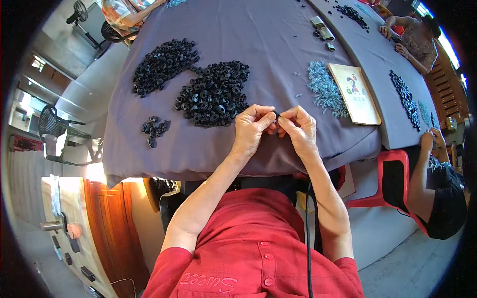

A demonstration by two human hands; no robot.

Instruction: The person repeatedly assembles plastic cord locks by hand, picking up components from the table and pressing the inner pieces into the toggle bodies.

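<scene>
My left hand (252, 128) and my right hand (300, 130) meet over the near edge of the cloth-covered table. Between their fingertips they pinch a small black plastic piece (276, 115), mostly hidden by the fingers. Just beyond my left hand lies a large heap of black plastic pieces (213, 94), with a second heap (164, 64) behind it to the left. A small cluster of similar pieces (155, 129) sits nearer the left edge. Right of my hands is a pile of small bluish metal springs (325, 89), touching a booklet (354, 94). Two loose springs lie left of that pile.
A grey cloth (278, 49) covers the table. A pale packet (323, 29) lies at the far right. People (412, 42) sit at the adjoining table with more black pieces (405, 99). A red chair (380, 179) stands right; a black cable (309, 238) hangs down my front.
</scene>
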